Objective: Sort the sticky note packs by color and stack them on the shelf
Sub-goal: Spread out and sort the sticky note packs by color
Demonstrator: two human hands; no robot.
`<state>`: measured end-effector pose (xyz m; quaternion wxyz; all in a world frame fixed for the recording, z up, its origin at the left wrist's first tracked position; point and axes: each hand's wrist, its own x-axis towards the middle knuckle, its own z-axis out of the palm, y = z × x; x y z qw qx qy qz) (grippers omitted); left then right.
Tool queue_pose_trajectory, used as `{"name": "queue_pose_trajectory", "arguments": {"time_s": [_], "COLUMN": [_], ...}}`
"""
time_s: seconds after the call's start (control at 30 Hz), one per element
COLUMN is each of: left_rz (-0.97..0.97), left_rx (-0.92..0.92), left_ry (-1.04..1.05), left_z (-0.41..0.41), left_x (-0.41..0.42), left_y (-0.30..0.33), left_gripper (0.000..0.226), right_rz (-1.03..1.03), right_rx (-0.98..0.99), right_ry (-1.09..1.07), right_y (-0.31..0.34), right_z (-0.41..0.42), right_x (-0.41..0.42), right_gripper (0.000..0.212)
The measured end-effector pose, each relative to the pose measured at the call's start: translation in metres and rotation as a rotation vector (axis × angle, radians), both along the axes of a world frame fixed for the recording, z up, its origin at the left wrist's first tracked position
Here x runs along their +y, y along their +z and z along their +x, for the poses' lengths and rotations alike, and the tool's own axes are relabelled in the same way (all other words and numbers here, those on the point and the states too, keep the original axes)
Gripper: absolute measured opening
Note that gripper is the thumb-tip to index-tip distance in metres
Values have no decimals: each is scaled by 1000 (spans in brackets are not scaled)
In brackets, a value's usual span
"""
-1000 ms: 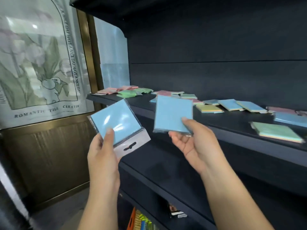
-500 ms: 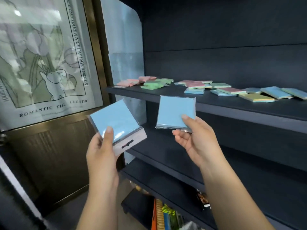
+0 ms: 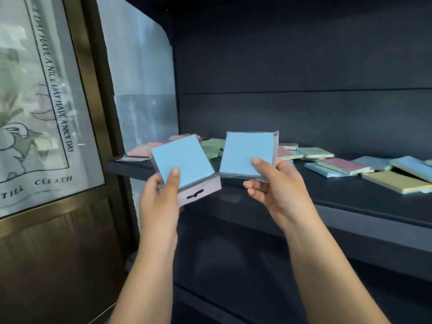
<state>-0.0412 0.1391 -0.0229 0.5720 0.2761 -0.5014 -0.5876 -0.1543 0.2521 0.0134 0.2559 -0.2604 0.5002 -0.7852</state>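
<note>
dark panel wall (image 3: 304, 54) | framed poster (image 3: 35, 101) left | brass-toned frame (image 3: 77, 66)

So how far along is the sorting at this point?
Early. Done: pink packs and green packs sit loosely grouped at the shelf left end. In hand: the left hand and right hand each hold a blue pack. Left: mixed packs lie scattered, no neat stacks.

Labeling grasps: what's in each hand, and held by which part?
Left hand grips a blue sticky note pack at its lower edge, by the hang tab. Right hand pinches another blue sticky note pack at its lower right corner.
</note>
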Motion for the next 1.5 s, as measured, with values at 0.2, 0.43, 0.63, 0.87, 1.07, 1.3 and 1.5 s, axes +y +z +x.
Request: {"name": "queue_pose_trajectory", "arguments": {"time_s": [0.2,0.43,0.63,0.87,1.07,1.3,1.5], "left_rz": [-68,-203,-269,-213,-237,-219,-139], "left_rx": [-53,-91,-184,-120,-163,-118,-87], "left_ry": [-57,-68,-135,-108,-130,-201,-306], "left_z": [-55,-110,-122,-121,-124,-126,-127], "left_x": [-71,-145,-179,-194,-196,-195,-192], "left_y": [25,44,45,47,48,46,45], "left_gripper": [11,19,19,18,15,19,30], "right_rz": [100,170,262,200,345,634,783], "right_rx": [77,-126,-244,-352,-224,62,147], "right_ry": [-138,-236,-191,-277,-432,-639,-681], "right_y": [29,48,40,12,9,4,2], "right_z": [-61,-139,-173,-198,-218,-244,-261], "right_x": [-58,-151,-210,-242,-233,-194,-165], "right_gripper": [14,19,26,45,26,30,46]}}
